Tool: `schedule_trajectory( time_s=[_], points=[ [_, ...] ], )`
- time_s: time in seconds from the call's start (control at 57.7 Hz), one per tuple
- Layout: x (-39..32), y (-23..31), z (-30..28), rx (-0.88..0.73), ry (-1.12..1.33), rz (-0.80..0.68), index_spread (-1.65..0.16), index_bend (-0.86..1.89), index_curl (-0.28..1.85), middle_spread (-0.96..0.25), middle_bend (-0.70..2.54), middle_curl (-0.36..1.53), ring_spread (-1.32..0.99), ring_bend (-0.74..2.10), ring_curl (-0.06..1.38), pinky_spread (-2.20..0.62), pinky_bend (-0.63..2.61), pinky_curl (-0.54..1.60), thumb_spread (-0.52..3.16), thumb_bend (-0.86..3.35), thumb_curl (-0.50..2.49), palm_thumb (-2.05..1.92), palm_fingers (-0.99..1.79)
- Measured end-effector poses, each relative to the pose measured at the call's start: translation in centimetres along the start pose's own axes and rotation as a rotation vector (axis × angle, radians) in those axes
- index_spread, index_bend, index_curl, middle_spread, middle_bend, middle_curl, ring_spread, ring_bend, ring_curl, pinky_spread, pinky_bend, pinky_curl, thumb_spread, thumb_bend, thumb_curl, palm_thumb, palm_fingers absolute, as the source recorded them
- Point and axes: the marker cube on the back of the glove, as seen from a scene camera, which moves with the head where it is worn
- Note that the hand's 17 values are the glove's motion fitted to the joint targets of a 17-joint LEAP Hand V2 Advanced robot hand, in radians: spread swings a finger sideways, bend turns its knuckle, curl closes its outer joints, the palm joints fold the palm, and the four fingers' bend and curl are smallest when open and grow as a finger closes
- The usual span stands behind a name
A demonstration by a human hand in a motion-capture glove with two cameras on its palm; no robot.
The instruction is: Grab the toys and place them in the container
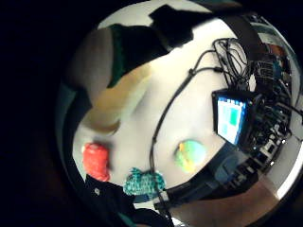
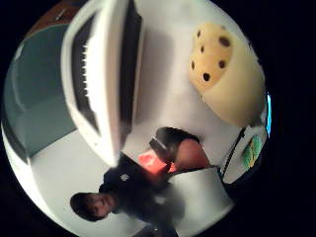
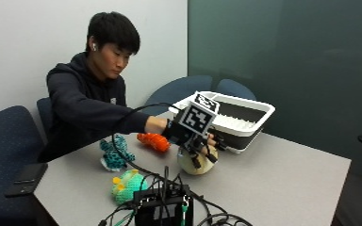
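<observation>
Toys all sit out on the desk point(image 3: 281, 174), none visibly in the white container point(image 3: 247, 120): the gloved right hand point(image 3: 196, 141) curls over the cream spotted plush point(image 3: 196, 165), while orange point(image 3: 154, 141), teal point(image 3: 115, 153) and green point(image 3: 127, 184) ones wait beside trailing cables point(image 3: 168, 176).

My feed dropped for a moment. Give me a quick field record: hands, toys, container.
right hand: over the cream spotted toy, fingers on it; grip unclear
cream toy: on the table, beside the container
container: white, on the table, no toys visible inside
other toys on table: orange, teal, green-yellow
other hand: not in view
</observation>
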Motion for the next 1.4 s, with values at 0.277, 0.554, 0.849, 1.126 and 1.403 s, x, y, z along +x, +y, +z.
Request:
schedule_trajectory(
  time_s=[0.277, 0.554, 0.849, 1.126, 1.403],
  points=[
    [0.4, -2.2, 2.8, 0.215, 0.076, 0.005, -0.3, 0.15, 0.12, -0.03, 0.24, 0.16, -0.01, 0.69, 0.35, -0.06, 1.36, 0.3, 1.2, 0.16, 0.38, 0.51, 0.3],
    [-1.1, 0.9, -1.5, 0.307, -0.018, 0.046, -0.36, 0.38, 0.2, -0.2, 0.73, 0.36, -0.37, 1.06, 0.55, -0.35, 1.15, 0.31, 0.72, 0.27, 0.64, 0.81, 0.96],
    [-7.0, 9.1, -15.8, 0.55, -0.186, -0.101, -0.47, 0.71, 0.37, -0.28, 0.99, 0.56, -0.47, 1.21, 0.68, -0.39, 1.18, 0.41, 0.3, 0.3, 0.8, 0.8, 0.88],
    [-18.5, 5.1, -16.4, 0.669, -0.158, -0.179, -0.51, 0.89, 0.57, -0.31, 1.11, 0.73, -0.49, 1.32, 0.76, -0.39, 1.29, 0.49, 0.05, 0.33, 0.9, 0.76, 0.69],
    [-20.4, 3.3, -13.3, 0.481, -0.16, -0.288, -0.33, 0.28, 0.44, -0.09, 0.4, 0.51, -0.2, 0.59, 0.55, -0.14, 1.38, 0.47, 0.75, 0.08, 0.74, 0.36, -0.49]
  ],
)
